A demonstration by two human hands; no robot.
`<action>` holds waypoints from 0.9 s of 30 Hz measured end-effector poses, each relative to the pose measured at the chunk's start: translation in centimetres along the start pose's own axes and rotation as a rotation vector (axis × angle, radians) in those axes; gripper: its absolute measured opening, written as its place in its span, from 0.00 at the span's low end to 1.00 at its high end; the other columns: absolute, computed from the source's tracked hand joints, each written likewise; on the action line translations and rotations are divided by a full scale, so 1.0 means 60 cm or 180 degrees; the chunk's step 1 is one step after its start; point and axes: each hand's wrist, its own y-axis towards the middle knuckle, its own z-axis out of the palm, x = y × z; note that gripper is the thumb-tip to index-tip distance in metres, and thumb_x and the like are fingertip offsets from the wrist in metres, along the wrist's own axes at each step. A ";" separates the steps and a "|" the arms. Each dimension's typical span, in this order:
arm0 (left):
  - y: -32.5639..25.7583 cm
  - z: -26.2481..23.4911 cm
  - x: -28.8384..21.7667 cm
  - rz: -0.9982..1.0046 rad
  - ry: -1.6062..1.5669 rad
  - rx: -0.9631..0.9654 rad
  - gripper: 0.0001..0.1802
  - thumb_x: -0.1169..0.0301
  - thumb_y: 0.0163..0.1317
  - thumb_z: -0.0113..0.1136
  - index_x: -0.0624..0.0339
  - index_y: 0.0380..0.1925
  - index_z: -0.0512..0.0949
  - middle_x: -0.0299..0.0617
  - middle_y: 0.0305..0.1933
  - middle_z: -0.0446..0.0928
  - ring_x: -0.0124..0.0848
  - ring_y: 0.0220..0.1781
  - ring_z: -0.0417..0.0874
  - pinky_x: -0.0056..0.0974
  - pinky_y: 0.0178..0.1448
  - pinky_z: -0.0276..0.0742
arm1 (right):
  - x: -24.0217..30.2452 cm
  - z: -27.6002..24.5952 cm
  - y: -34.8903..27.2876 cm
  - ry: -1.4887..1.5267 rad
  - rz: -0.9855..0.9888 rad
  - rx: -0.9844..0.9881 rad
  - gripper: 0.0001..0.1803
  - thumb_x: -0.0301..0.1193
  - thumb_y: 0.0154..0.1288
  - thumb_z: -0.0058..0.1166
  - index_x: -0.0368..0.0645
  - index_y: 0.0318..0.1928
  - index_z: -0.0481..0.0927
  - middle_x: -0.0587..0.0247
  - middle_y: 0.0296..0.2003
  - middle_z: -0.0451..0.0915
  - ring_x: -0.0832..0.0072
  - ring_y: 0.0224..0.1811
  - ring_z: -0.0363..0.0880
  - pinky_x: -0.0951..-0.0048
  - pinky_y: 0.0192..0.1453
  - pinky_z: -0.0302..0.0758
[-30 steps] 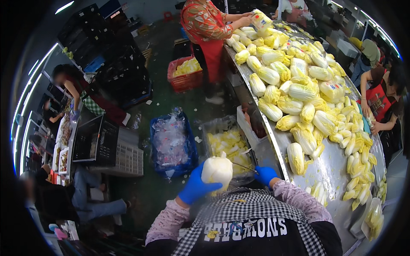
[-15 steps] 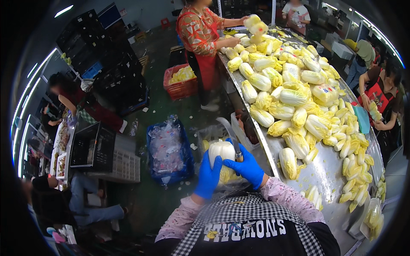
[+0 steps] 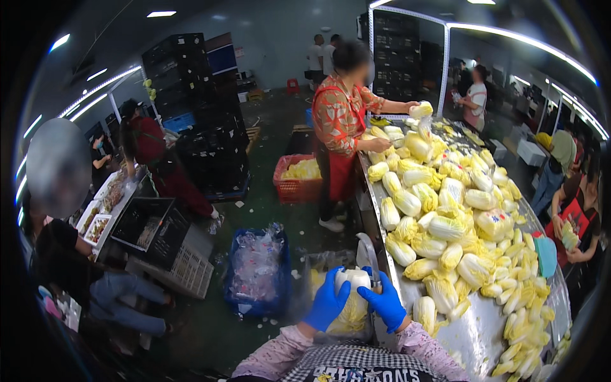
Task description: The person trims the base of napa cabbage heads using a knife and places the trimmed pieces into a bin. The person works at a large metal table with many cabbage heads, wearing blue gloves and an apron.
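A napa cabbage point(image 3: 352, 282) is occupying the lower centre of the frame, its pale white base facing upward and yellow leaves showing below. Compared with half a second ago, you are holding it lower in the frame, and the view is taking in more of the room above. Your blue-gloved left hand point(image 3: 328, 303) is cupping its left side, fingers partly curled; your blue-gloved right hand point(image 3: 386, 302) is closing around a knife point(image 3: 376, 276), blade pointing upward, beside the cabbage's right side.
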 end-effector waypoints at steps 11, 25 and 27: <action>0.041 0.023 0.052 -0.0653 -0.0446 0.0339 0.32 0.62 0.61 0.59 0.57 0.64 0.61 0.52 0.60 0.68 0.41 0.60 0.71 0.40 0.61 0.67 | -0.003 -0.072 0.029 0.0651 -0.0007 0.0717 0.27 0.29 0.57 0.63 0.39 0.57 0.70 0.62 0.47 0.78 0.78 0.46 0.77 0.76 0.49 0.75; 0.026 0.045 0.036 -0.0590 -0.1351 0.0304 0.34 0.55 0.64 0.56 0.61 0.65 0.60 0.56 0.57 0.72 0.43 0.58 0.76 0.39 0.58 0.71 | -0.006 -0.051 0.073 0.0424 -0.0099 0.0177 0.26 0.30 0.59 0.59 0.41 0.58 0.69 0.67 0.30 0.77 0.82 0.18 0.71 0.79 0.21 0.71; 0.030 0.016 0.000 -0.0525 -0.0276 0.0242 0.33 0.55 0.65 0.54 0.61 0.64 0.62 0.57 0.55 0.74 0.45 0.55 0.77 0.39 0.55 0.72 | -0.001 -0.029 0.073 -0.0031 -0.0083 0.0051 0.27 0.30 0.59 0.60 0.42 0.59 0.69 0.68 0.28 0.76 0.83 0.18 0.71 0.80 0.20 0.70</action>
